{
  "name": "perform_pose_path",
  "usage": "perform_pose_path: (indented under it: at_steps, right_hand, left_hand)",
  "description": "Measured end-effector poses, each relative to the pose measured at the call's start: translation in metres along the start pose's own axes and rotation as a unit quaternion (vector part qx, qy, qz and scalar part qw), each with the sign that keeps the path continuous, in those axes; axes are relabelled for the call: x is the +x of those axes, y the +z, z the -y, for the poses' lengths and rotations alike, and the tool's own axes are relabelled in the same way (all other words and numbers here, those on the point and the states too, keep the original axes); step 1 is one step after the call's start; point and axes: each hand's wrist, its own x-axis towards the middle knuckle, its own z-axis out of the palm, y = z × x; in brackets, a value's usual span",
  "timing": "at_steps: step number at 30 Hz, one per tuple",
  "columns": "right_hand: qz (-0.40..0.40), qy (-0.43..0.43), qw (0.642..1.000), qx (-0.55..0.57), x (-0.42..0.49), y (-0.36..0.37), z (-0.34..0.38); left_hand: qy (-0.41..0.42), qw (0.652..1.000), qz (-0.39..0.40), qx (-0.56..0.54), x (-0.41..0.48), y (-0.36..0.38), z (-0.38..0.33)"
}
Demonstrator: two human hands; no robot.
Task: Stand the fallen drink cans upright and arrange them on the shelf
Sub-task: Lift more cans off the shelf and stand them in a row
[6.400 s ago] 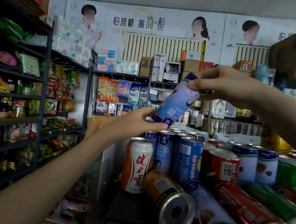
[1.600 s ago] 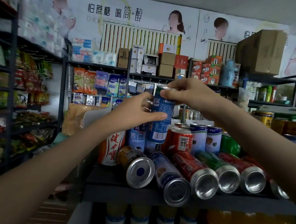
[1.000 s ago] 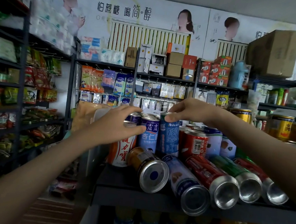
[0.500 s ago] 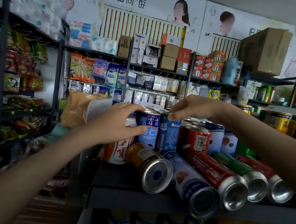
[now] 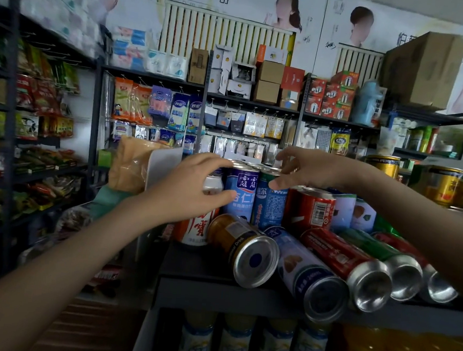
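Observation:
Several drink cans lie on their sides along the front of the dark shelf point(image 5: 213, 295): a gold can point(image 5: 236, 232), a blue can point(image 5: 298, 264), a red can point(image 5: 339, 250) and a green can point(image 5: 373, 245). Behind them stand a white-and-orange can point(image 5: 198, 231), a blue can point(image 5: 241, 196), a teal-blue can point(image 5: 268, 207) and a red can point(image 5: 313, 208). My left hand point(image 5: 189, 191) hovers with spread fingers in front of the white-and-orange and blue cans, holding nothing. My right hand point(image 5: 307, 168) is over the teal-blue can, fingers loose, thumb at its rim.
Yellow drink bottles point(image 5: 236, 345) fill the shelf below. Gold cans point(image 5: 444, 184) stand at the right. A brown bag point(image 5: 132, 165) and a white card point(image 5: 163, 166) sit behind my left hand. Snack racks point(image 5: 31, 127) line the aisle on the left.
The teal-blue can, carried tilted in both hands earlier, now stands upright in the row. My right hand has loosened from its top and my left hand has come off its side.

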Motion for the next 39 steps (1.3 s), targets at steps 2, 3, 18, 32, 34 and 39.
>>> perform_pose_path:
  at_steps: [2, 3, 18, 32, 34, 39]
  right_hand:
    - [-0.021, -0.009, 1.000, 0.005, -0.005, 0.001, 0.001]
    - [-0.038, -0.017, 0.999, 0.004, -0.008, 0.001, 0.003]
    - [-0.051, -0.074, 0.996, 0.029, -0.071, 0.024, 0.016]
    - [0.043, -0.024, 0.987, -0.152, -0.085, 0.041, 0.021]
    - [0.056, -0.014, 0.985, -0.162, -0.084, 0.042, 0.022]
    - [0.083, -0.007, 0.975, -0.204, -0.084, 0.044, 0.029]
  left_hand:
    - [-0.010, 1.000, -0.016, 0.001, -0.006, -0.003, -0.004]
    - [-0.014, 1.000, -0.026, -0.005, -0.010, -0.004, -0.006]
    - [-0.249, 0.959, 0.114, -0.075, -0.040, -0.001, -0.066]
    - [-0.317, 0.901, 0.189, -0.230, -0.030, 0.012, -0.078]
    - [-0.308, 0.893, 0.197, -0.263, -0.029, 0.011, -0.079]
    - [-0.330, 0.861, 0.222, -0.318, -0.031, 0.004, -0.080]
